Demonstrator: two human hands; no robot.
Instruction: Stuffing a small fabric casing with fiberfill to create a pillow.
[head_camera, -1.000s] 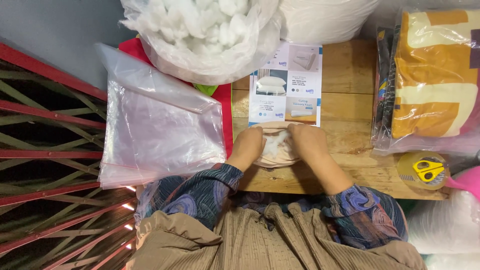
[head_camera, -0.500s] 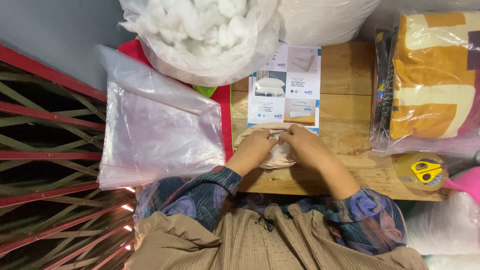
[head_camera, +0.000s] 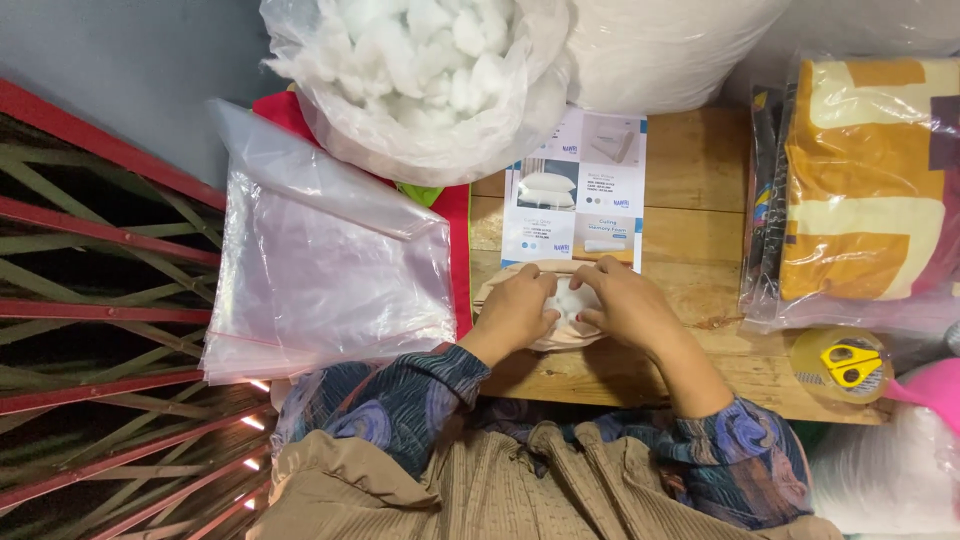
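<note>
Both hands have drawn together: left hand (head_camera: 517, 308) and right hand (head_camera: 625, 303) now pinch the small beige fabric casing (head_camera: 560, 338) over white fibre stuffing (head_camera: 570, 298), apparently closing its opening.

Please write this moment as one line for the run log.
left hand: on beige pouch | right hand: on pouch | white stuffing: between hands

Both arms wore loose sleeves (head_camera: 400, 400) in a dark blue and purple swirl print reaching down to the wrists, the left hand (head_camera: 518, 310) and right hand (head_camera: 625, 305) were bare, and below them spread a ribbed tan-brown garment (head_camera: 500, 480) in soft folds.
</note>
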